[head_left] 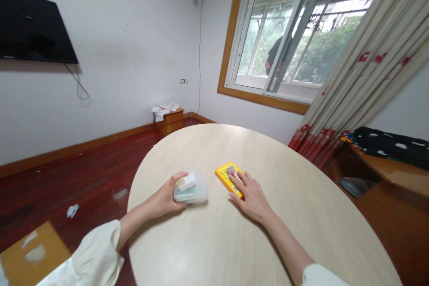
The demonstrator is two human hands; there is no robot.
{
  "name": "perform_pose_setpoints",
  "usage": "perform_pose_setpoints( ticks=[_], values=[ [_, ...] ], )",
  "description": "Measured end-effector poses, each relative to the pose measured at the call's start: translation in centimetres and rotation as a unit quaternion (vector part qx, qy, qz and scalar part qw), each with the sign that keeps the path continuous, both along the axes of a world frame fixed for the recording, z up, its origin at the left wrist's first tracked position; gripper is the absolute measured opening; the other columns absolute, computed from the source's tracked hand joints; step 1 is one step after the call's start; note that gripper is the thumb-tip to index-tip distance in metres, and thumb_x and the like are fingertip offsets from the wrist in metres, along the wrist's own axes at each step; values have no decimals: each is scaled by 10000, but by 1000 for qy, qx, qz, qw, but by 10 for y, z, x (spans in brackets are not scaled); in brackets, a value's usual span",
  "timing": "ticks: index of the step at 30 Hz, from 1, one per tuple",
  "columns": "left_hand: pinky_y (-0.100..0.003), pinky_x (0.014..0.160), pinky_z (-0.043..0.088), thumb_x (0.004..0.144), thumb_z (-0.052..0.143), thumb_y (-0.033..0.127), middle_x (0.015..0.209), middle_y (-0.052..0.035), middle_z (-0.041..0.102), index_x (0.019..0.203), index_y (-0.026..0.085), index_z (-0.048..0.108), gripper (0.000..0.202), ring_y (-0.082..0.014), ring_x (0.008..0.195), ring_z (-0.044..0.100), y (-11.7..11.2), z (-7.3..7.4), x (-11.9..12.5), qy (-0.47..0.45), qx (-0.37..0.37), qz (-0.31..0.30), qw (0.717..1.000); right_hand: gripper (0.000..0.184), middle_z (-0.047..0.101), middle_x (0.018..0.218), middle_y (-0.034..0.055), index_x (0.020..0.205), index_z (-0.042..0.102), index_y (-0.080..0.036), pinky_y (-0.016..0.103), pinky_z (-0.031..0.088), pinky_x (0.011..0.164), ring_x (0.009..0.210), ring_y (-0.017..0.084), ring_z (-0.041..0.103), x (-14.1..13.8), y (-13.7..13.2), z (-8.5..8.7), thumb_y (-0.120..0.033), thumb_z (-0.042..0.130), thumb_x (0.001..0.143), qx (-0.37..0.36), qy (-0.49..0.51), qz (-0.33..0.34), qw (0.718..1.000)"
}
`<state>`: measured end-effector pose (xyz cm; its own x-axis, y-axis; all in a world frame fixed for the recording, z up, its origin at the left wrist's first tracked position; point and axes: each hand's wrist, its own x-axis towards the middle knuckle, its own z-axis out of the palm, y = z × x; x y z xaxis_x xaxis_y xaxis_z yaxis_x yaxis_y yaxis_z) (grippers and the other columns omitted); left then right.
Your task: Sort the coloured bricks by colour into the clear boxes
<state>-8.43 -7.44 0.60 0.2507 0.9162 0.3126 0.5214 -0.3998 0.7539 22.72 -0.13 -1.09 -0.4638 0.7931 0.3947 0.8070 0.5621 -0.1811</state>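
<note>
2 hands (167, 194) (250, 196); 1 yellow box (225, 177); 1 clear container (200, 193).

white walls (134, 22) | red-brown floor (100, 176) | daylit wood-framed window (306, 35) | round table (214, 241)

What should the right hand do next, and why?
Maybe the right hand should close around the yellow box for a surer hold. Its fingers look spread over the box's near end rather than wrapped around it, while the left hand has the clear box in its grasp.

Round pale wood-grain table (214, 250); on it, yellow box (225, 174), translucent plastic container (200, 190).
</note>
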Motion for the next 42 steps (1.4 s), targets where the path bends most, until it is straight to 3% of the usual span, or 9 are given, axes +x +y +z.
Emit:
perform_pose_setpoints(
  ticks=[4, 11, 17, 20, 23, 26, 29, 37, 42],
  values=[
    [-328, 814, 485, 605, 634, 129, 1082, -48, 543, 1261, 225, 283, 750, -164, 892, 582, 0, 2, 3, -18, 3, 7, 1000, 504, 408, 1423, 96, 1318, 470, -286, 585, 269, 996, 1288, 346, 352, -9, -8, -3, -326, 509, 817, 4, -18, -7, 1000],
    [-330, 806, 490, 593, 664, 129, 1094, -56, 552, 1246, 232, 293, 758, -173, 895, 591, 6, 6, 3, -63, -5, 4, 998, 518, 434, 1403, 84, 1241, 509, -281, 555, 202, 1040, 1317, 293, 325, 3, -21, 11, -202, 532, 729, -55, 33, 84, 994],
    [-339, 837, 483, 583, 708, 194, 1189, -68, 483, 1236, 246, 307, 768, -187, 951, 575, 36, 32, 23, -63, 58, -39, 996, 385, 479, 1330, 94, 996, 533, -238, 544, 123, 1086, 1304, 285, 342, 9, -27, 12, -213, 647, 629, -153, 155, 100, 971],
    [-346, 866, 469, 595, 709, 204, 1190, -81, 476, 1264, 220, 275, 798, -200, 992, 560, 59, 51, 47, -51, 70, -101, 991, 589, 381, 1389, 111, 1121, 457, -247, 484, 219, 1085, 1315, 281, 327, 13, -23, 6, -388, 725, 616, -189, 305, 62, 931],
    [-353, 900, 448, 602, 706, 193, 1208, -88, 471, 1269, 208, 280, 792, -209, 1025, 543, 82, 60, 74, -31, 73, -166, 983, 865, 281, 1449, 120, 1302, 303, -269, 459, 185, 1111, 1366, 269, 238, 18, -19, 3, -512, 736, 594, -183, 427, 32, 885],
    [-363, 930, 428, 588, 716, 185, 1249, -96, 449, 1285, 212, 280, 822, -219, 1063, 520, 100, 56, 96, -13, 81, -222, 972, 1100, 204, 1486, 148, 1407, 109, -268, 477, 120, 1124, 1400, 253, 147, 18, -20, 5, -531, 761, 561, -198, 483, 46, 852],
    [-370, 993, 381, 579, 713, 161, 1320, -105, 396, 1316, 221, 267, 864, -230, 1136, 479, 110, 49, 107, 15, 62, -264, 962, 1179, 193, 1492, 164, 1431, 18, -264, 459, 166, 1121, 1383, 235, 214, 13, -24, 9, -453, 792, 562, -242, 502, 70, 827],
    [-395, 1116, 210, 591, 666, 107, 1471, -135, 210, 1436, 206, 102, 1021, -270, 1335, 277, 114, 40, 102, 40, 7, -298, 954, 1009, 329, 1436, 150, 1418, 149, -224, 441, 243, 1108, 1313, 231, 351, -2, -24, 6, -303, 758, 617, -235, 525, 50, 817],
    [-456, 1103, 213, 630, 751, 324, 1459, -203, 211, 1444, 167, -46, 1150, -306, 1357, 233, 111, 40, 104, -30, -23, -288, 957, 948, 387, 1397, 148, 1406, 180, -214, 446, 296, 1078, 1262, 231, 416, -1, -19, 1, -263, 732, 636, -224, 517, 26, 825]
  ],
)
